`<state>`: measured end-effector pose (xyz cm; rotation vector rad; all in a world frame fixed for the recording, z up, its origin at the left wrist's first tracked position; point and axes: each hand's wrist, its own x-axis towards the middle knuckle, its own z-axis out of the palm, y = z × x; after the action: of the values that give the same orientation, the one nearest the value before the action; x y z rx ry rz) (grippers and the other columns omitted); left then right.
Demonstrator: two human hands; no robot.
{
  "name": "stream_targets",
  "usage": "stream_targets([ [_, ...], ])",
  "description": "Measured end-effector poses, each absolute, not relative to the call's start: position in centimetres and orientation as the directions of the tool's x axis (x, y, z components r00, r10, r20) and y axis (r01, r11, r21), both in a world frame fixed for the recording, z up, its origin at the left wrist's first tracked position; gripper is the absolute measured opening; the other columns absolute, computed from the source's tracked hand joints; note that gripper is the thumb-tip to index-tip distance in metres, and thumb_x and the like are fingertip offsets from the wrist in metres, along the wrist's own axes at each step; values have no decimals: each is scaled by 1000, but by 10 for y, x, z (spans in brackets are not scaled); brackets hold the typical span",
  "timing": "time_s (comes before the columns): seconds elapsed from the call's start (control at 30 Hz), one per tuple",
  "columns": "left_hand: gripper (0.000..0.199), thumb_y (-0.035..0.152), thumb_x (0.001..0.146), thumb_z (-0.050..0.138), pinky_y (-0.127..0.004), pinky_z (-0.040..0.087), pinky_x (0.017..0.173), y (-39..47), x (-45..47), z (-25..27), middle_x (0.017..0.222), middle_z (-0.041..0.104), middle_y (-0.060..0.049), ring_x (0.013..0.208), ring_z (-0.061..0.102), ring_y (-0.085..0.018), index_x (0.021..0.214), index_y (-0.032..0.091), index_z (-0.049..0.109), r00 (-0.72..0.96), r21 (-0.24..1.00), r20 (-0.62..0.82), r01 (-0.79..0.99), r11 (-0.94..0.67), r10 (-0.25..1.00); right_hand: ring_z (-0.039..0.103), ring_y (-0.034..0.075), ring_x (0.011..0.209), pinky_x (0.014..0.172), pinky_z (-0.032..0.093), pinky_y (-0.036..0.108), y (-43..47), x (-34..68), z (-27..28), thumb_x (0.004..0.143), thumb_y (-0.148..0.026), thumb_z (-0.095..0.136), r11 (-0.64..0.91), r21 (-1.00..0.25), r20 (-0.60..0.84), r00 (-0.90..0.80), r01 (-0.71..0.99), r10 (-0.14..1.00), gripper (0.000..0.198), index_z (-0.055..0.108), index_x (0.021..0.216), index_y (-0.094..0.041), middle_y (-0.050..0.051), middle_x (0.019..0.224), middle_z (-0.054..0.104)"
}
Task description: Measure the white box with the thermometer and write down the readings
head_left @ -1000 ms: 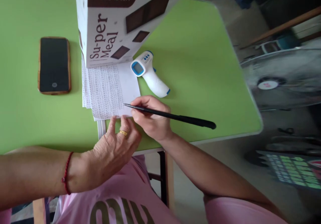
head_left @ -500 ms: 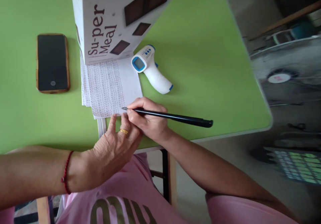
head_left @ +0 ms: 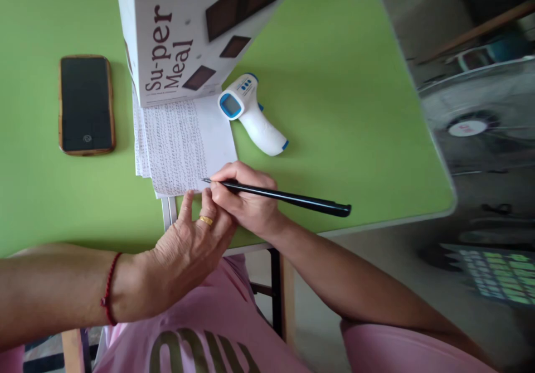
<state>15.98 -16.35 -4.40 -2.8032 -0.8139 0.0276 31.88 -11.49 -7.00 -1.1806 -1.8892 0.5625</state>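
A black pen (head_left: 292, 196) is pinched in my right hand (head_left: 248, 197), its metal tip on or just over the lower right part of a handwritten sheet of paper (head_left: 217, 133). Dense rows of small marks cover most of that sheet, and more sheets show under its left side. My left hand (head_left: 192, 233), with a gold ring and a red cord at the wrist, lies flat with fingers outstretched at the paper's lower edge. Its far fingers run beneath my right hand and are partly hidden there.
A white "Su-per Meal" box (head_left: 179, 44) stands on the paper's upper part. Right of the sheet lies a white and blue infrared thermometer (head_left: 254, 114); a phone in a brown case (head_left: 86, 105) rests at left. The green table (head_left: 334, 111) ends at right, beyond it a fan (head_left: 468, 127).
The pen's rear end has dipped slightly downward and left, while its tip stays near the same spot on the paper. Both hands keep almost the same place.
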Motion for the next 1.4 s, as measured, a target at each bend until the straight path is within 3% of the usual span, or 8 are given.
stream_targets([
  [0.5,51,21,94,42,-51,51,102,-165,158,-50,140,54,-17,127,53,-36,143,12,51,846,-224,93,532,-817,525,54,10,51,50,47,24,-115,320,-70,83,-21,61,442,-737,407,-186,511,894,9,56,76,-25,-6,59,61],
  [1.03,52,13,96,32,-48,52,104,-159,159,-34,141,55,-14,127,55,-32,145,13,47,854,-206,-18,506,-837,521,54,10,51,50,46,22,-115,320,-70,84,-22,60,453,-738,402,-212,500,891,11,54,75,-25,-7,59,59],
  [1.4,51,11,97,30,-48,51,106,-159,158,-35,142,53,-15,130,53,-32,145,11,46,856,-217,-13,502,-837,517,54,11,51,51,47,24,-115,322,-69,83,-21,59,441,-730,406,-187,521,894,9,53,77,-26,-6,60,61],
])
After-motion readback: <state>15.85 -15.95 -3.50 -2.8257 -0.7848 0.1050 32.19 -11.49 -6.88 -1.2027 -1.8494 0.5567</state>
